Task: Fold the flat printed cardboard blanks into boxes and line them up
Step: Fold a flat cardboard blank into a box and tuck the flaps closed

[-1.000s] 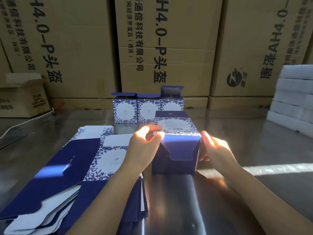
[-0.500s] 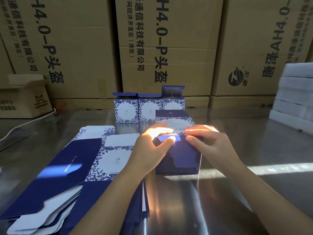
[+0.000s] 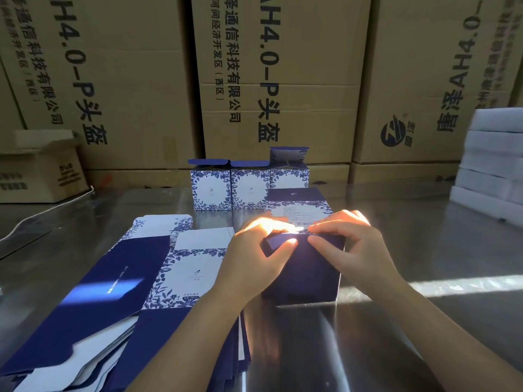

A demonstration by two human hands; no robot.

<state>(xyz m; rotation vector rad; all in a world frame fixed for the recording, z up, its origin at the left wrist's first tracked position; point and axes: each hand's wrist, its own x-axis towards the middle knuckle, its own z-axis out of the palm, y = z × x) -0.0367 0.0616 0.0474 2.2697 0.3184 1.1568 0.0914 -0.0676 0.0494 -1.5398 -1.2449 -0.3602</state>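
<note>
Tucking flap (image 3: 277,241) lower than before; left hand (image 3: 254,258), right hand (image 3: 357,250) pinch box (image 3: 308,278) top.

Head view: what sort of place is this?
Probably a warehouse packing station: tall brown corrugated shipping cartons stacked behind a shiny metal worktable, a pile of flat blue-and-white printed cardboard blanks, and three folded blue-and-white floral boxes in a row.

Right of the held box (image 3: 305,274), table (image 3: 430,250) lies open; blanks (image 3: 113,281) left, finished boxes (image 3: 249,188) behind.
</note>
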